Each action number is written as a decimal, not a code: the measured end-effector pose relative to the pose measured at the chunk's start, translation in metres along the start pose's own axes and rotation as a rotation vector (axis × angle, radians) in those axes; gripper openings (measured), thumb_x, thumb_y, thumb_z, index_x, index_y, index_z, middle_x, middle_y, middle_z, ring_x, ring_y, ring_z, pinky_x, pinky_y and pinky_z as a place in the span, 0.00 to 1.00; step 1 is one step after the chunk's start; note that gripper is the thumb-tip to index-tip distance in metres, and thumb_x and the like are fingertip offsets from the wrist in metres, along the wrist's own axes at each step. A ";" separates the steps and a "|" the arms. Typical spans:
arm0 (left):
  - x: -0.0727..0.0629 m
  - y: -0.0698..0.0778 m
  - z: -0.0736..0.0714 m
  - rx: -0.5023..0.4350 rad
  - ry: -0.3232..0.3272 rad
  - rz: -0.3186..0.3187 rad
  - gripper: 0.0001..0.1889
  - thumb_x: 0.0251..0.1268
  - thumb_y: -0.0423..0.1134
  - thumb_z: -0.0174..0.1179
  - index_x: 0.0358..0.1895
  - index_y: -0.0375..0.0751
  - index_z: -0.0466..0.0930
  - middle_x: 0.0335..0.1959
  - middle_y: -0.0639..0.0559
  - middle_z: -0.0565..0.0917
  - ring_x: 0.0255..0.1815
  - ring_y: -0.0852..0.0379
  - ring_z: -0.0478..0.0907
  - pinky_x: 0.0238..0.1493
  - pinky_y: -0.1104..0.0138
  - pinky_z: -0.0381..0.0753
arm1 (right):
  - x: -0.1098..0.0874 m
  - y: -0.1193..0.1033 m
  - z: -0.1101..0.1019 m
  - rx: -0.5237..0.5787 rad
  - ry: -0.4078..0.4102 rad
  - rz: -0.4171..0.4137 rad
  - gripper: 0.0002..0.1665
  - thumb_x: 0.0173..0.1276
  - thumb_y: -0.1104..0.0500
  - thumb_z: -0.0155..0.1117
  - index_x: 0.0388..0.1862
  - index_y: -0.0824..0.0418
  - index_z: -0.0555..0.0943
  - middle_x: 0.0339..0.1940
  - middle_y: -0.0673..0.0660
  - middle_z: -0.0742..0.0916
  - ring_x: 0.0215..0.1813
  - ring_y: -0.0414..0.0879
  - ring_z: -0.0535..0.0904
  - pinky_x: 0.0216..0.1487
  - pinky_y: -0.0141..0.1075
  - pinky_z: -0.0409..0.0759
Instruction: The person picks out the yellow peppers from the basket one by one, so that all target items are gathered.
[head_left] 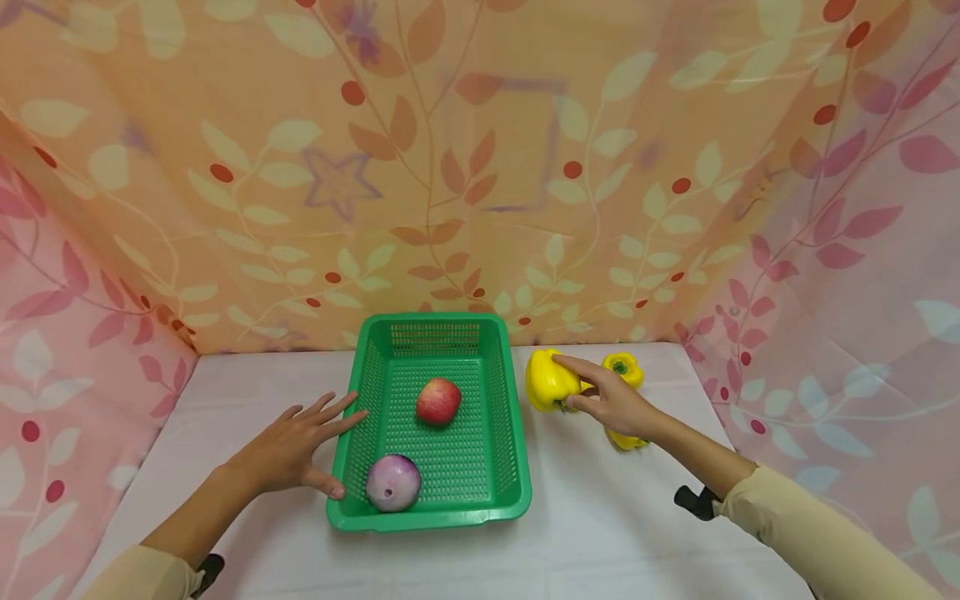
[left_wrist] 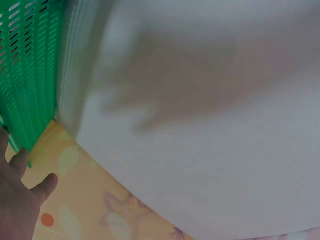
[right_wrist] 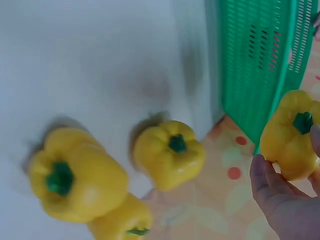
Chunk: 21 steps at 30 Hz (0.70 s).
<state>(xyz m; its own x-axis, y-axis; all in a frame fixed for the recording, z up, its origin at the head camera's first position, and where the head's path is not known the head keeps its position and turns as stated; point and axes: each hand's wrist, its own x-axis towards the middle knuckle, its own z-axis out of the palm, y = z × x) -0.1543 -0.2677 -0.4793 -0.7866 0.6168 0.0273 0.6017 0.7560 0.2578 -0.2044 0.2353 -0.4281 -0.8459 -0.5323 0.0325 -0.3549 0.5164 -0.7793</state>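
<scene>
My right hand (head_left: 618, 404) grips a yellow bell pepper (head_left: 550, 382) between thumb and fingers, just right of the green basket (head_left: 517, 467). In the right wrist view this held pepper (right_wrist: 287, 140) shows its green stem, with fingertips curled at its underside. My left hand (head_left: 300, 446) spreads its fingers at the basket's left rim, fingertips overlapping the rim, and grasps nothing. Inside the basket are a red apple (head_left: 438, 401), near the middle, and a purple onion (head_left: 393, 483) in the near left corner.
Three more yellow bell peppers lie on the white table right of the basket: one large pepper (right_wrist: 82, 175), a smaller pepper (right_wrist: 170, 154) and a partly covered pepper (right_wrist: 125, 217). My right forearm passes over part of them. A patterned orange curtain (head_left: 420, 167) hangs behind the table.
</scene>
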 end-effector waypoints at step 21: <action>0.000 0.001 -0.001 0.003 -0.013 -0.009 0.58 0.38 0.76 0.67 0.76 0.50 0.64 0.78 0.42 0.60 0.74 0.29 0.58 0.59 0.28 0.63 | -0.054 0.066 0.026 0.034 -0.018 0.145 0.39 0.69 0.67 0.66 0.76 0.68 0.63 0.73 0.68 0.70 0.72 0.65 0.66 0.69 0.60 0.62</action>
<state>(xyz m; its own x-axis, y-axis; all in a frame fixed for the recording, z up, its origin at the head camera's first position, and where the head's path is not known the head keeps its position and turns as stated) -0.1534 -0.2669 -0.4778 -0.7900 0.6130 0.0126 0.5953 0.7619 0.2551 -0.1715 0.2810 -0.4971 -0.8799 -0.4660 -0.0927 -0.2156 0.5656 -0.7960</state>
